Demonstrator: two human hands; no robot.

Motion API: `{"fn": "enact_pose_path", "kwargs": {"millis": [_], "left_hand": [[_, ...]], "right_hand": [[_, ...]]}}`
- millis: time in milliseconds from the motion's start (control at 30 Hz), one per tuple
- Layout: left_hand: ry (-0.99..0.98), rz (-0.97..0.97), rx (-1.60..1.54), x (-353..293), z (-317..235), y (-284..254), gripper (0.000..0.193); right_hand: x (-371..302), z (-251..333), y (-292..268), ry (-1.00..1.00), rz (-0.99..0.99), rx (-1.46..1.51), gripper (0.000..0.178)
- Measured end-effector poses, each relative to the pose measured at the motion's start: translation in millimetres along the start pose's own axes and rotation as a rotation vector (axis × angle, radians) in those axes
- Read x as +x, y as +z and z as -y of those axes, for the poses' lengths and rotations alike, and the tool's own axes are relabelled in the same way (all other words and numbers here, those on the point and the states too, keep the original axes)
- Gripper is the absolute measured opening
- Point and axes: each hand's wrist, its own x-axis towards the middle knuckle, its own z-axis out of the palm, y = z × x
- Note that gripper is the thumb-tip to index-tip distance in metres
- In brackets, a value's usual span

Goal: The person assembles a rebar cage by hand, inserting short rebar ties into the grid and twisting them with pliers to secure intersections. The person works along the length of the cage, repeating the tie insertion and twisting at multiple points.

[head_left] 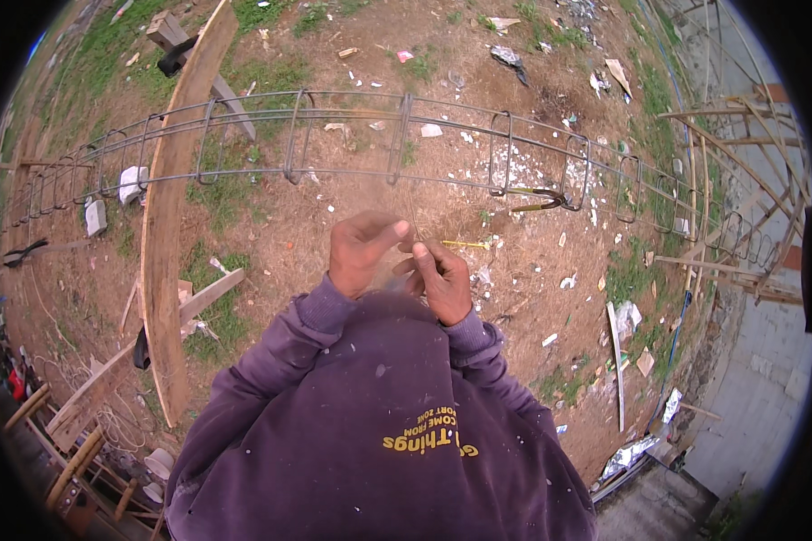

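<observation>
Bare brown ground [532,311], tufted with grass, spreads beneath everything, and a grey paved strip [753,379] runs along its right edge. A long cage of steel bars [400,140] with squarish hoops stretches across the ground from its left edge toward its right, beyond the hands. A purple sweatshirt [325,415] with pale specks covers the person's body and arms, its cuffs ending at the wrists. A broad wooden plank [167,203] stretches from near the ground's far edge down its left part, crossing the cage. Wooden poles [722,113] cross one another at the ground's right edge, and a narrow pale batten [616,361] lies nearer, on that same side. The left hand [361,251] and the right hand [444,281] meet in front of the chest, on the near side of the cage, with bent fingers and thumbs close together. Two white blocks [133,184] sit left of the plank. Pliers [539,206] with yellowish handles are at the cage's lower bar, to the right of the hands. A slim yellow stick [466,244] lies on the ground just beyond the right hand. White scraps [431,131] litter the ground past the cage. A thin strand [413,212], very faint, shows just above the fingertips; whether either hand grips it, I cannot tell.
</observation>
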Motion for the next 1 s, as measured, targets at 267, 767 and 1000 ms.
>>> {"fn": "enact_pose_path", "kwargs": {"millis": [267,767,1000], "left_hand": [[0.043,-0.068,-0.113,1.2,-5.0,-3.3,0.022],[0.339,-0.237,-0.531,25.1,-58.1,-70.1,0.020],[0.550,-0.259,-0.658,34.0,-84.3,-151.0,0.015]], "right_hand": [[-3.6,-2.9,-11.4,0.083,0.199,-0.136,0.032],[-15.9,-3.6,-34.1,0.077,0.483,-0.337,0.024],[-26.8,-29.2,-47.7,0.031,0.388,0.030,0.021]]}}
